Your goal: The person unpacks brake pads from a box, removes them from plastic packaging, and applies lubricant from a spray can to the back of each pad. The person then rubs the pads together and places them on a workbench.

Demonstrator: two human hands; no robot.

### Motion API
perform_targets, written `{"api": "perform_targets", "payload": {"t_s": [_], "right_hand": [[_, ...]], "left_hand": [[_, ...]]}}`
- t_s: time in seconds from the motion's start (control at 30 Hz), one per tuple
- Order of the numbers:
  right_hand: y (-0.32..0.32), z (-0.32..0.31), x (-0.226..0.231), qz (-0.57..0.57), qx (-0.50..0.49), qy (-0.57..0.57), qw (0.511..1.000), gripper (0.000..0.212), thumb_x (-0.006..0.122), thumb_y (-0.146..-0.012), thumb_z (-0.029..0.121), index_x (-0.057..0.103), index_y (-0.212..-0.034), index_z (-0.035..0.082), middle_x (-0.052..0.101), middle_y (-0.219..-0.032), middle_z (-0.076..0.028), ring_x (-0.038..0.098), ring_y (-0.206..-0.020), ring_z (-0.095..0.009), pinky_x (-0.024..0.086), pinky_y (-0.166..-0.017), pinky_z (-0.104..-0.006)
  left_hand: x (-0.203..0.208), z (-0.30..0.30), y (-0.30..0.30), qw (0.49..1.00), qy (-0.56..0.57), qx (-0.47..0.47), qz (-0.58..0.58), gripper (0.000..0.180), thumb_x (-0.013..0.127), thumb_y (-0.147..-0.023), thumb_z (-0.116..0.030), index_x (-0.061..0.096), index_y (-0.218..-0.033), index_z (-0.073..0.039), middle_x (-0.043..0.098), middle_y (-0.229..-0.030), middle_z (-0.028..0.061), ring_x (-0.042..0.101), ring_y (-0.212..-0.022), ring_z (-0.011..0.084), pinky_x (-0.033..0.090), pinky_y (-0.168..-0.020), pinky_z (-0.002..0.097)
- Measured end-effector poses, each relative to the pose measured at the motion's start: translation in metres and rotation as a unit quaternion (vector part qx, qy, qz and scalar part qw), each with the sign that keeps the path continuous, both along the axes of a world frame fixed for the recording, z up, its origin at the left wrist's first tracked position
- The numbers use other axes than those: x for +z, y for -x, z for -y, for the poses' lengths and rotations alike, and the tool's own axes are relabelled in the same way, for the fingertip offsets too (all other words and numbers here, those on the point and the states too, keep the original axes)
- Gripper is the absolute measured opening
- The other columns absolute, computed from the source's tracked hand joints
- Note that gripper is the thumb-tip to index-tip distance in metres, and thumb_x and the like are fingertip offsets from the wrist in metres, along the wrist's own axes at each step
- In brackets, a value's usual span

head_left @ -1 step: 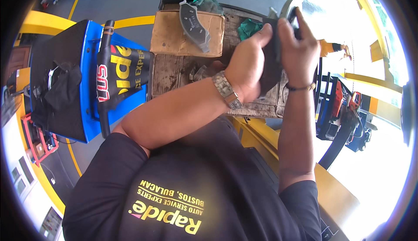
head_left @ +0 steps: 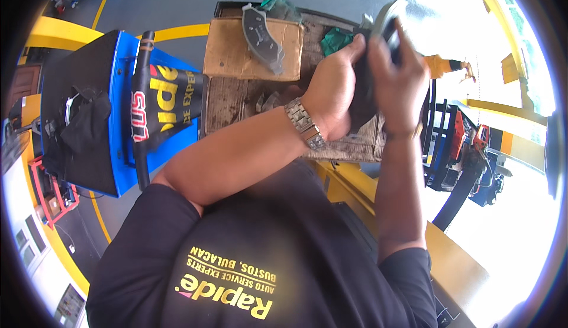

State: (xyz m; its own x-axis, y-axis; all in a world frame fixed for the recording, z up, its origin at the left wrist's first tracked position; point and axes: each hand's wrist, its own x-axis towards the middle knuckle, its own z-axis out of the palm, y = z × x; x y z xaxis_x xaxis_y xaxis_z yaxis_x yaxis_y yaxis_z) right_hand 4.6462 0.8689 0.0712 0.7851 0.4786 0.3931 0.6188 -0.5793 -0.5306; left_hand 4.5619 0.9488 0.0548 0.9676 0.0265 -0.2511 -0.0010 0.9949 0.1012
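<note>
Wiping step in hand: a curved brake pad is held up and rubbed with a dark rag above the workbench's right edge.

The left hand [head_left: 334,91] is clenched on the dark rag [head_left: 362,100], pressing it against the brake pad [head_left: 387,23], which the right hand [head_left: 399,73] grips by its edge. A second brake pad [head_left: 263,35] lies on the flattened cardboard [head_left: 231,55] at the far left corner of the worn wooden workbench [head_left: 236,100]; a green cloth [head_left: 334,39] sits near the far edge. Judged next: turn the held pad to expose uncleaned faces while keeping the grip firm.
</note>
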Motion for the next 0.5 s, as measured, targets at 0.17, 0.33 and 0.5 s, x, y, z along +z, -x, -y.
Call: {"api": "perform_targets", "payload": {"t_s": [0.17,0.33,0.5], "right_hand": [[0.005,-0.001,0.004,-0.067,-0.003,-0.033,0.997,0.061,0.076,-0.075,0.028,0.065,-0.125,-0.004,0.072,-0.092,-0.022,0.073,-0.084,-0.029,0.056,-0.075,-0.0381],[0.035,0.013,-0.007,0.088,0.096,-0.025,0.991,0.062,0.076,-0.073,0.027,0.064,-0.125,-0.004,0.071,-0.092,-0.022,0.073,-0.079,-0.033,0.057,-0.073,-0.0398],[0.000,0.003,0.009,-0.055,-0.030,-0.052,0.997,0.056,0.075,-0.078,0.025,0.065,-0.122,-0.007,0.070,-0.087,-0.022,0.071,-0.075,-0.028,0.056,-0.070,-0.0360]], "left_hand": [[-0.006,0.003,0.002,1.000,-0.016,0.013,-0.020,0.042,0.038,-0.106,-0.040,0.058,-0.128,-0.010,0.064,-0.121,0.0062,0.060,-0.114,0.0207,0.046,-0.102,0.0389],[-0.001,-0.013,-0.001,0.998,-0.063,-0.009,-0.027,0.045,0.040,-0.105,-0.044,0.057,-0.130,-0.011,0.063,-0.123,0.0060,0.059,-0.115,0.0205,0.044,-0.104,0.0402],[0.004,-0.007,0.001,0.999,-0.033,-0.043,0.000,0.048,0.038,-0.105,-0.046,0.056,-0.131,-0.010,0.064,-0.122,0.0063,0.060,-0.112,0.0216,0.044,-0.104,0.0405]]}}
